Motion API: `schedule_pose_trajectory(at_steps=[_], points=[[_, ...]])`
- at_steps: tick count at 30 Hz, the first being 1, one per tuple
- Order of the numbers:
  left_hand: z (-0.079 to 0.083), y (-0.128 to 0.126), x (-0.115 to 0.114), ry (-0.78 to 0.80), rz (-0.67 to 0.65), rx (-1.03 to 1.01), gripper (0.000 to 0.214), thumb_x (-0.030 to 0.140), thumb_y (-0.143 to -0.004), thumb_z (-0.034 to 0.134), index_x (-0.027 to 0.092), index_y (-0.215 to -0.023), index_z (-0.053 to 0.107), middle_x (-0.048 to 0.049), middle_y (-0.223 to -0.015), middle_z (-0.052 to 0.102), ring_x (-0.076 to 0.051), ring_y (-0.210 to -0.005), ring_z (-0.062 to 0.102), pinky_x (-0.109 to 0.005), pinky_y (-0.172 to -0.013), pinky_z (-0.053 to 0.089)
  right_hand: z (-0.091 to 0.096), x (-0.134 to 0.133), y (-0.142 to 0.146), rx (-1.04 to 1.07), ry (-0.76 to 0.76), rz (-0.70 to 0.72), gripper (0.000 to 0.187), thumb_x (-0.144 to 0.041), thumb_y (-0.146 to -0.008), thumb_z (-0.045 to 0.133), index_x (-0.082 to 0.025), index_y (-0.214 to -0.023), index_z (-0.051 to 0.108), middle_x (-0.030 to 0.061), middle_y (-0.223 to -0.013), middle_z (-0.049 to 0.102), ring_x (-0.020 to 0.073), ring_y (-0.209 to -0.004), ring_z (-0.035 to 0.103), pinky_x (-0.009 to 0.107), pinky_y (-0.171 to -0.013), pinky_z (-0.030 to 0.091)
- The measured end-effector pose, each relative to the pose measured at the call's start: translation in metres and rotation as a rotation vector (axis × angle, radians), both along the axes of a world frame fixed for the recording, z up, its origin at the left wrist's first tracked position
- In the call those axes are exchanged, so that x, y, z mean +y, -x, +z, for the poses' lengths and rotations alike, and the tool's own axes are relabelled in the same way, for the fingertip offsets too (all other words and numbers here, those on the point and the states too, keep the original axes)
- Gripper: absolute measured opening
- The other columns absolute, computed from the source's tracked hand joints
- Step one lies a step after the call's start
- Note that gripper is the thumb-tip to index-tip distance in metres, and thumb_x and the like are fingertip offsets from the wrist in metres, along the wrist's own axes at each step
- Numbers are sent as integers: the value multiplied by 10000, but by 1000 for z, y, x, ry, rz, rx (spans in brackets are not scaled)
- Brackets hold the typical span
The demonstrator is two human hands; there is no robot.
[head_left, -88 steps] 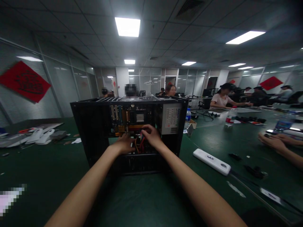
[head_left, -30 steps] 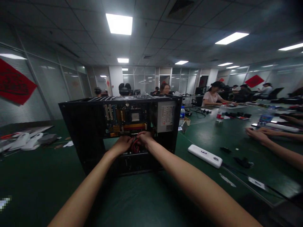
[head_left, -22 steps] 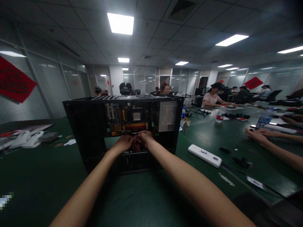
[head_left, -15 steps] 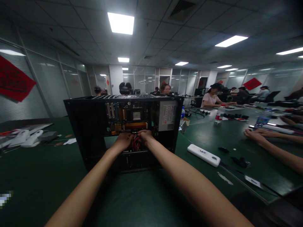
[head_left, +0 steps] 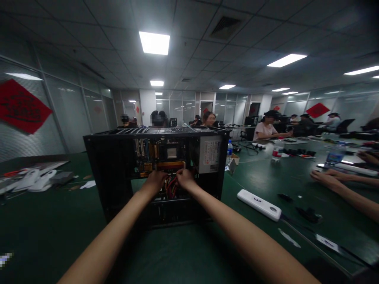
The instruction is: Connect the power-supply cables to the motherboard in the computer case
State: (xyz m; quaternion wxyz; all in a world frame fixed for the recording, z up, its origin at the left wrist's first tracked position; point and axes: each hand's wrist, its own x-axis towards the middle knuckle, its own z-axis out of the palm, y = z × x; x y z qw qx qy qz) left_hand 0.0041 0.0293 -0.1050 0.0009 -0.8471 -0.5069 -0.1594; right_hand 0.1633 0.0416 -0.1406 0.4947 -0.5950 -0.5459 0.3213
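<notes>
An open black computer case (head_left: 114, 165) stands on the green table (head_left: 177, 252), its motherboard (head_left: 156, 156) and grey power supply (head_left: 211, 154) facing me. Both my arms reach inside it. My left hand (head_left: 155, 181) is curled, knuckles toward me, just below the motherboard beside a bundle of red and yellow cables (head_left: 171, 188). My right hand (head_left: 186, 178) is closed with fingertips pinching at the cables near the board's lower edge. What each hand grips is partly hidden.
A white numbered bar (head_left: 259, 204) lies right of the case, with small black parts (head_left: 309, 215) past it. Another person's forearms (head_left: 340, 187) rest at the right. Water bottles (head_left: 277, 150) and seated people are farther back. White items (head_left: 35, 179) lie at the left.
My right hand dropped from the board's lower edge to the cable bundle, and both hands now sit close together there. The camera view tilted slightly down.
</notes>
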Motion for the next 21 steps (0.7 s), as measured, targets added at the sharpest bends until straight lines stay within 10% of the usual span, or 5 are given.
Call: schedule_pose_trajectory(at_steps=[6,21], points=[[3,-4,-4,-11,-7,31,323,233,-947,437,180,-1009,749,-146,-1020,736,-250,-998,677,-288,-829,452,4,-9,-13,-293,-150,8,146,-36,-725,637,-159,-721,715,114,-799,732,245,-876,694,271,-756,488],[6,-12,-4,-23,31,84,326,229,-933,440,142,-941,755,-157,-976,742,-254,-952,693,-293,-773,456,20,-19,-8,-806,-132,12,195,-25,-782,600,-83,-860,769,230,-900,731,310,-882,710,312,-729,487]])
